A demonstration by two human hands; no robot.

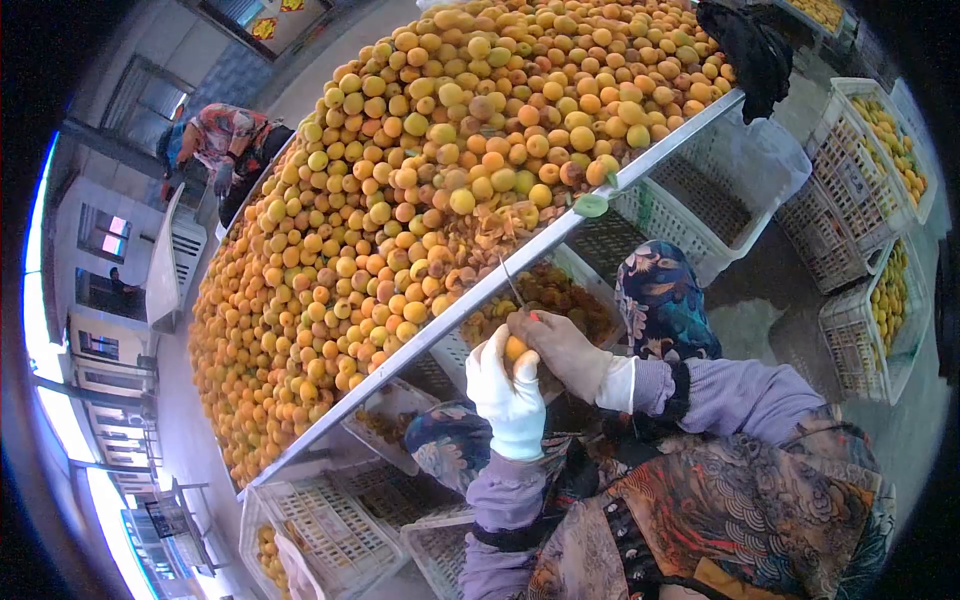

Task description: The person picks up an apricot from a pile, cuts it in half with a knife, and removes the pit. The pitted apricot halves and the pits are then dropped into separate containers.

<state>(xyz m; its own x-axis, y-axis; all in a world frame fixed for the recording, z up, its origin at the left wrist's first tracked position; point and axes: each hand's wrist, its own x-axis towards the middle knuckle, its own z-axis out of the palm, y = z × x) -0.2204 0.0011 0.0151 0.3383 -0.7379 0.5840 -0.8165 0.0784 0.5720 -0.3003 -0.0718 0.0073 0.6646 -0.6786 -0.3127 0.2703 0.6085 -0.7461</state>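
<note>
In the head view, my left hand [504,400], in a white glove, is closed around an orange-yellow apricot [515,348] just in front of the table edge. My right hand [568,356], in a stained pale glove, meets it at the fruit. A thin knife [512,280] sticks up from the right fist, tip toward the pile; its handle is hidden. Beyond both hands, a great heap of apricots [400,200] covers the sloping table. Torn peel or pulp [500,228] lies at the heap's near side. Below the hands, a crate holds brownish-orange fruit pieces [560,295].
A metal rail [400,360] edges the table, with a green round object [591,206] on it. Crates of fruit [862,160] stand stacked at right; more crates [320,530] sit below left. Black cloth or plastic [748,60] hangs at the far corner. Another person [232,140] bends beyond the heap.
</note>
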